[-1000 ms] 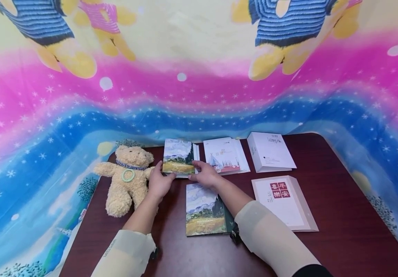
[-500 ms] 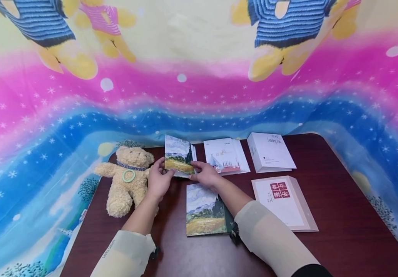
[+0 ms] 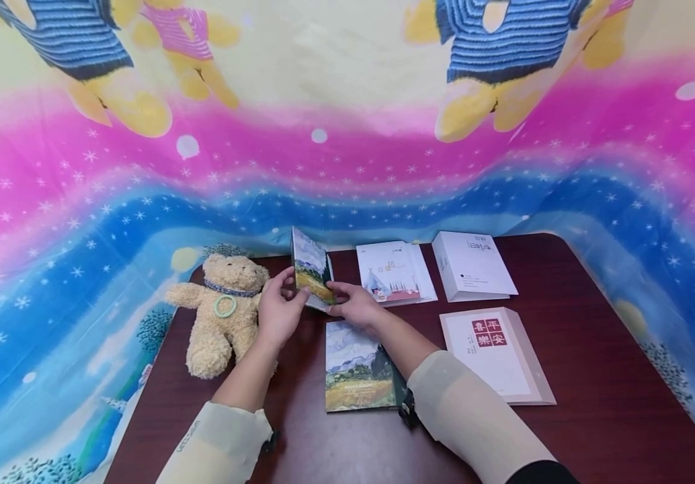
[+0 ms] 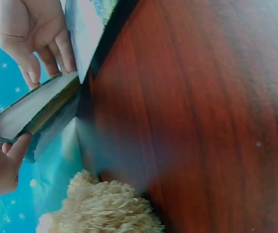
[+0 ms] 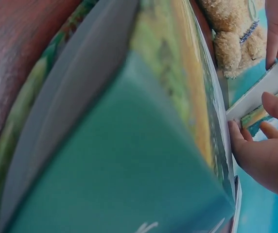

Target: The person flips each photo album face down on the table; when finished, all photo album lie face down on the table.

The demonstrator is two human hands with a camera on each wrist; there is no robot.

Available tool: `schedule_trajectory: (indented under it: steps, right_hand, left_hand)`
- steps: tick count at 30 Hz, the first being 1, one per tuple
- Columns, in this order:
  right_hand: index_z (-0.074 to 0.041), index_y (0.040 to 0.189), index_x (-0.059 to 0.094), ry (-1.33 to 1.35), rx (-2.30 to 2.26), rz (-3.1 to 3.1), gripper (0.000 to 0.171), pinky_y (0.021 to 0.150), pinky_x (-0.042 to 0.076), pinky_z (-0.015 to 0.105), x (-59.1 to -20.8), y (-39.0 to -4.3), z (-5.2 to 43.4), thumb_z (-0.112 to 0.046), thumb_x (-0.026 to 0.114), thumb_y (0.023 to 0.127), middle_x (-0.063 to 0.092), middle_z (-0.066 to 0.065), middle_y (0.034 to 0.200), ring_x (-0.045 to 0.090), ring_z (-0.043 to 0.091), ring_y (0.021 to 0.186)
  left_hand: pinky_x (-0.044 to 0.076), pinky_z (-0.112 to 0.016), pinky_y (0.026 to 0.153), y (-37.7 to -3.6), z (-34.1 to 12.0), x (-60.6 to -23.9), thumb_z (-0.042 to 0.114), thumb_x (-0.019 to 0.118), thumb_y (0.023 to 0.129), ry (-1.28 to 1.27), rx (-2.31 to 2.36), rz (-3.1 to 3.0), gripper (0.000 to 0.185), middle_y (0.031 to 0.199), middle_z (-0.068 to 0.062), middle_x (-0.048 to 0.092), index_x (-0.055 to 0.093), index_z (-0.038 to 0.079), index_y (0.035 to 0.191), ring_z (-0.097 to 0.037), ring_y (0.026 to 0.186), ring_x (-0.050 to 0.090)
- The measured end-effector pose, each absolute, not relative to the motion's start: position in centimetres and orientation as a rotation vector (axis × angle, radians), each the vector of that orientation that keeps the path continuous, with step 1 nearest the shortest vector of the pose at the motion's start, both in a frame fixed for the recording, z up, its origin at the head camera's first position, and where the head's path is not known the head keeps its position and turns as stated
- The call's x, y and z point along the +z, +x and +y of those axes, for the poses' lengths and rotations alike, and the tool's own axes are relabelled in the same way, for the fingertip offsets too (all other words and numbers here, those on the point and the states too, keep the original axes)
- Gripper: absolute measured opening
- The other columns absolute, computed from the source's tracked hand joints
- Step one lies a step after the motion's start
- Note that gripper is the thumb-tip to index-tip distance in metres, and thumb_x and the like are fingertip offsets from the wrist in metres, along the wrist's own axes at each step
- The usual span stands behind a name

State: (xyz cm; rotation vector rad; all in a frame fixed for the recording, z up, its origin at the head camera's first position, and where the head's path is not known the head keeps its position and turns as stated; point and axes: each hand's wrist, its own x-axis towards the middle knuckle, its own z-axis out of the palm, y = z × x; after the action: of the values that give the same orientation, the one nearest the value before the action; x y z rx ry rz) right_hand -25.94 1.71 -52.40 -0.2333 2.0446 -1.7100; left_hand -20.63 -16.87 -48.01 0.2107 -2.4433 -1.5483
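Left hand (image 3: 279,310) and right hand (image 3: 356,306), fingers curled, grip a tilted landscape-cover notebook (image 3: 313,271) beside the teddy bear (image 3: 222,309); a nearby booklet (image 3: 493,351) bears red seal characters "喜平樂安".

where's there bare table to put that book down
Bare wood runs along the near edge of the table, in front of the flat landscape book, and down the right side past the red-seal book. The far row is crowded: teddy bear, the tilted book both hands hold, then two white books.
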Motion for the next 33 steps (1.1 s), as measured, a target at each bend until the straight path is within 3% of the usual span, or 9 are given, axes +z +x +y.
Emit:
schedule_trajectory:
  steps: [12, 16, 23, 33]
  right_hand:
    - [-0.014, 0.154, 0.052, -0.252, -1.766, 1.937, 0.065, 0.097, 0.056, 0.037, -52.8, -25.8, 0.9, 0.000, 0.072, 0.094, 0.054, 0.014, 0.150, 0.059, 0.031, 0.130]
    - [-0.014, 0.154, 0.052, -0.273, -1.767, 1.932, 0.064, 0.097, 0.055, 0.037, -52.9, -25.7, 0.8, -0.001, 0.072, 0.094, 0.054, 0.014, 0.148, 0.058, 0.031, 0.130]
    - [-0.013, 0.154, 0.051, -0.290, -1.775, 1.912, 0.063, 0.097, 0.055, 0.038, -52.9, -25.5, 0.5, -0.001, 0.071, 0.095, 0.057, 0.013, 0.146, 0.059, 0.029, 0.128]
    - [-0.017, 0.156, 0.048, -0.345, -1.720, 1.934, 0.064, 0.100, 0.054, 0.042, -52.2, -25.7, 0.7, -0.003, 0.067, 0.097, 0.057, 0.011, 0.145, 0.059, 0.026, 0.129]
  left_hand:
    - [0.050, -0.043, 0.095, -20.6, -16.6, -47.2, 0.017, 0.076, 0.094, 0.125, -1.428, -2.487, 0.053, 0.126, -0.012, 0.054, 0.061, 0.011, 0.144, -0.028, 0.112, 0.057]
    - [0.052, -0.042, 0.091, -20.3, -16.4, -46.9, 0.018, 0.077, 0.093, 0.118, -1.371, -2.512, 0.054, 0.132, -0.013, 0.053, 0.061, 0.010, 0.144, -0.029, 0.113, 0.059]
    - [0.052, -0.041, 0.081, -20.0, -16.0, -46.2, 0.023, 0.077, 0.093, 0.125, -1.300, -2.557, 0.053, 0.137, -0.012, 0.051, 0.062, 0.014, 0.144, -0.027, 0.099, 0.060]
    - [0.054, -0.042, 0.083, -20.0, -16.0, -45.9, 0.026, 0.078, 0.092, 0.141, -1.301, -2.578, 0.053, 0.137, -0.010, 0.053, 0.064, 0.014, 0.142, -0.026, 0.104, 0.061]
